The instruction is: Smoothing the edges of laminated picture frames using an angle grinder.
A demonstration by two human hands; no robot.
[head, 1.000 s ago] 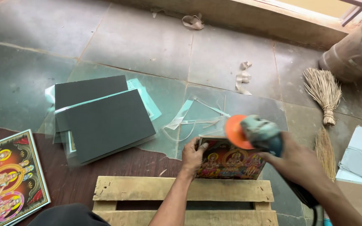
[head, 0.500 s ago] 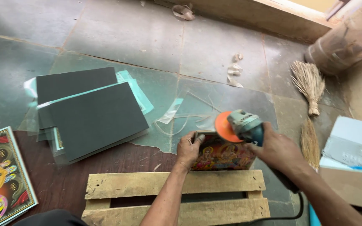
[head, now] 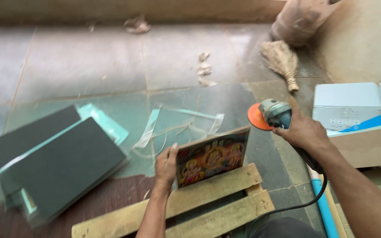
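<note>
My left hand (head: 166, 165) grips the left edge of a small colourful picture board (head: 212, 156), which stands tilted on its lower edge on a wooden pallet (head: 225, 187). My right hand (head: 303, 132) holds a teal handheld power sander (head: 275, 113) with an orange disc (head: 256, 117). The disc sits just beyond the board's upper right corner; whether it touches the board I cannot tell. A black cable (head: 287, 207) runs from the tool down past my right forearm.
Dark grey boards (head: 60, 165) lie stacked on the floor at left, with teal film strips (head: 148, 130) beside them. A straw broom (head: 283, 64) and a sack (head: 300, 20) lie at the back right. A pale blue box (head: 353, 105) stands at right. A blue pipe (head: 325, 207) lies by the pallet.
The view has swung left and down. The picture board is raised more upright on the pallet. The sander has moved from above the board to its right corner.
</note>
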